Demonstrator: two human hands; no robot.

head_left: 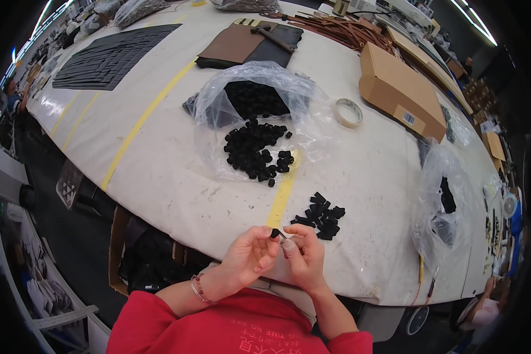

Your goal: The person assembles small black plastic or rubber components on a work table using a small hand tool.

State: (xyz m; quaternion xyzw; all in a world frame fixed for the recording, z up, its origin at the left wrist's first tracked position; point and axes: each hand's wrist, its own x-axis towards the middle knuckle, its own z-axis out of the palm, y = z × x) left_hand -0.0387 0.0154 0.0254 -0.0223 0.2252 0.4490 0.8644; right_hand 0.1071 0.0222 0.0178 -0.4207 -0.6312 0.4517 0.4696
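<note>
Close to the table's near edge, my left hand (251,253) pinches a small black loop-like piece (275,233) between thumb and fingertips. My right hand (304,251) meets it there, thumb and forefinger closed on a thin dark sliver that seems to run to the same piece. Just beyond my right hand lies a small pile of flat black pieces (321,217). Farther off, a heap of small black rolled pieces (253,147) spills from the mouth of a clear plastic bag (209,112).
A tape roll (349,112) lies right of the bag, near a cardboard box (401,88). Another clear bag (442,218) stands at the right. Black strips (115,56), brown and black sheets with a hammer (271,38) lie at the back. An open carton (117,253) is below the table edge.
</note>
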